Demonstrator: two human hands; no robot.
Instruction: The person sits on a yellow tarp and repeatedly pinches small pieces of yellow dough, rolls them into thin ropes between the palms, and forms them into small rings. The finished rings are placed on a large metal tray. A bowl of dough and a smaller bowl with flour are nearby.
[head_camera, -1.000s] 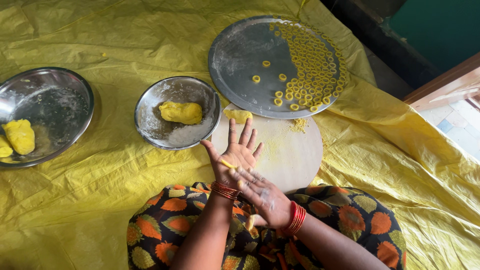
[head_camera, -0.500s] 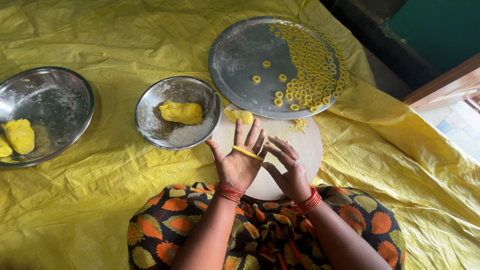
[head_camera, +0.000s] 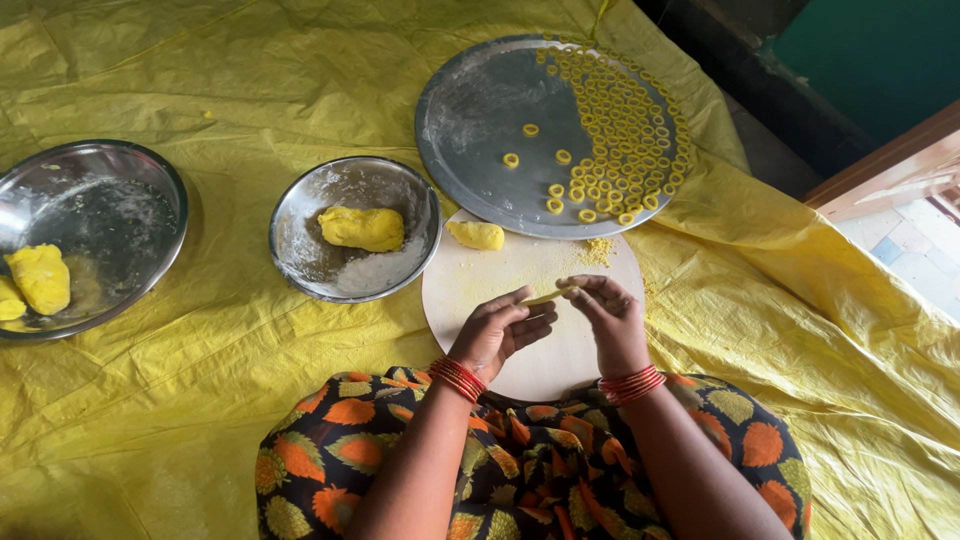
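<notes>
My left hand and my right hand meet over a round pale board, and their fingertips pinch a thin yellow dough strand between them. A small lump of yellow dough lies at the board's far edge, with yellow crumbs to its right. Beyond the board lies a large round steel plate holding several small yellow dough rings, mostly on its right half.
A steel bowl with a dough lump and white flour sits left of the board. A larger steel bowl with dough pieces is at far left. A yellow sheet covers the floor. My patterned lap is nearest.
My hands stopped rolling the strand between flat palms, came down over the board, and now hold it by the fingertips of both hands.
</notes>
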